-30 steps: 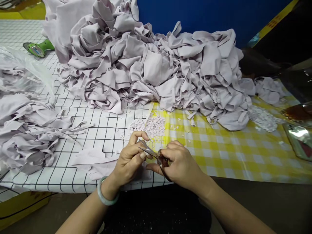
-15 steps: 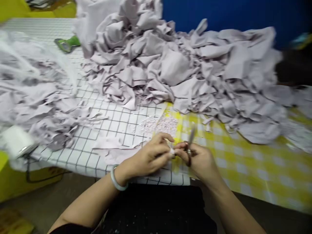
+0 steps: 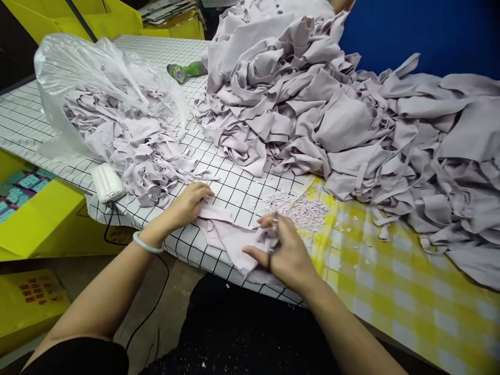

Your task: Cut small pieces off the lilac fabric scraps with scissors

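My left hand (image 3: 191, 204), with a pale bracelet (image 3: 147, 242) at the wrist, is at the left end of a pale lilac cloth piece (image 3: 230, 237) near the table's front edge. Its fingers bend over the cloth's end; the thumb is mostly hidden. My right hand (image 3: 291, 255) has small scissors (image 3: 272, 245) hooked on its fingers, their blades hard to make out. Thumb and forefinger there are spread apart, just over the cloth's right part. Beyond that hand lies a scatter of tiny cloth snippets (image 3: 299, 208).
A large heap of lilac cloth pieces (image 3: 344, 120) covers the back and right. On the left, cut strips (image 3: 144, 161) spill from a clear plastic bag (image 3: 78, 67). A white corded device (image 3: 107, 182) sits at the front edge, and a green-handled tool (image 3: 187, 70) lies behind.
The view has swung left. My hands, close together before, are now apart: the left has moved left to the cloth's end, the right stays over the cloth with the scissors.
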The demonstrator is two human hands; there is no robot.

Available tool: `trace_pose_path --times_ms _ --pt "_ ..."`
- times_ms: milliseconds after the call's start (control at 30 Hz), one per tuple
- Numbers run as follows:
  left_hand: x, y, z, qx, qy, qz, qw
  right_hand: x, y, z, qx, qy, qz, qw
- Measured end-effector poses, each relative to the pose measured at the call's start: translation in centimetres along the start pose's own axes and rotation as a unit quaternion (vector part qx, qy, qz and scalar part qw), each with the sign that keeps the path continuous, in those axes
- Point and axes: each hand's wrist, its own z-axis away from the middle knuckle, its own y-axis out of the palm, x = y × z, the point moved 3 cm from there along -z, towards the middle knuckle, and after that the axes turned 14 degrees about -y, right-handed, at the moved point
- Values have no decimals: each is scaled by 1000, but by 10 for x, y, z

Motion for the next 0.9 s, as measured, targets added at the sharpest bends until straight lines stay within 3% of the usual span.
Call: trace_pose_path --times_ms 100,167,233,333,467,600,733,800,900 --pt "4 -8 -2 53 -18 33 998 6 40 -27 58 -27 16 998" --pt "7 -14 7 88 -28 57 994 10 50 -37 43 -8 -44 998" --pt "8 -17 21 122 -25 77 989 15 40 -43 -25 26 -153 988" --pt "4 -11 39 141 12 57 988 27 4 -45 -154 41 -264 951" --pt "-5 10 43 65 57 -23 996 42 -33 -36 -217 39 -270 937" --pt "-19 32 31 -7 113 -73 991 49 -30 -9 -173 55 -314 932" --pt "-33 27 20 -12 91 29 995 49 -5 19 -42 75 -364 928" --pt "-43 12 18 -30 48 97 994 45 7 22 -9 56 -298 953" --pt "-62 -11 21 -13 -50 227 973 38 22 9 -58 -6 -119 991"
